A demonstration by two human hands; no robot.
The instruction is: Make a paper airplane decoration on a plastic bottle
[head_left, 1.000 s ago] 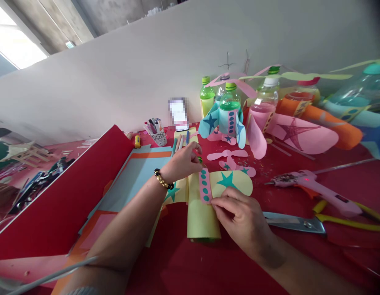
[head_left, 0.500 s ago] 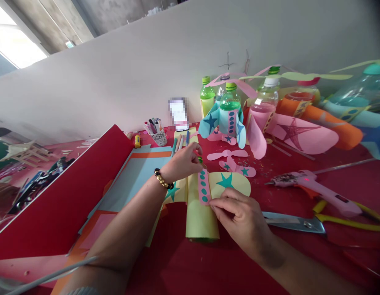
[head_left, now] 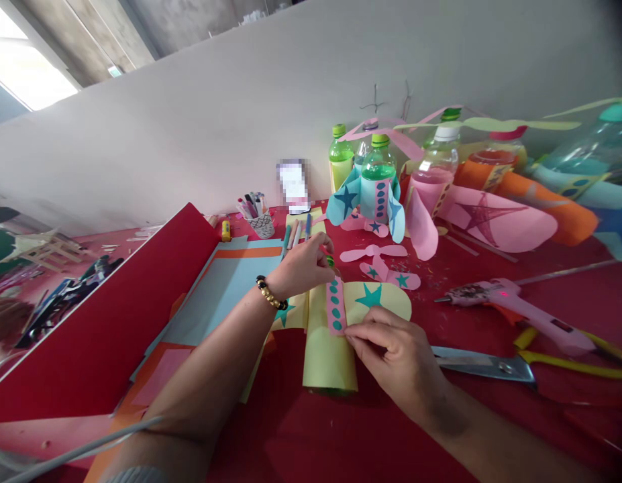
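Observation:
A plastic bottle wrapped in yellow-green paper (head_left: 329, 365) lies on the table, its green cap pointing away from me. Yellow paper wings with teal stars (head_left: 370, 295) spread to either side. Along the wrapped bottle runs a pink paper strip (head_left: 336, 305) with teal dots. My right hand (head_left: 398, 349) pinches the strip's near right corner between thumb and fingertips. At the far end, by the bottle's neck, my left hand (head_left: 305, 265) is curled with its thumb at the strip's top; some of its fingertips are hidden. Beyond lies a pink paper propeller (head_left: 374, 252).
Several bottle planes (head_left: 378, 171) stand at the back right. A pink glue gun (head_left: 516, 305) and yellow-handled scissors (head_left: 492, 365) lie to the right. Coloured paper sheets (head_left: 230, 282), a red board (head_left: 139, 288) and a pen cup (head_left: 260, 225) are left; a phone (head_left: 293, 186) leans on the wall.
The view has shifted very slightly. Both hands keep nearly the same place on the strip and bottle. At the far left another person's hand has come further into view.

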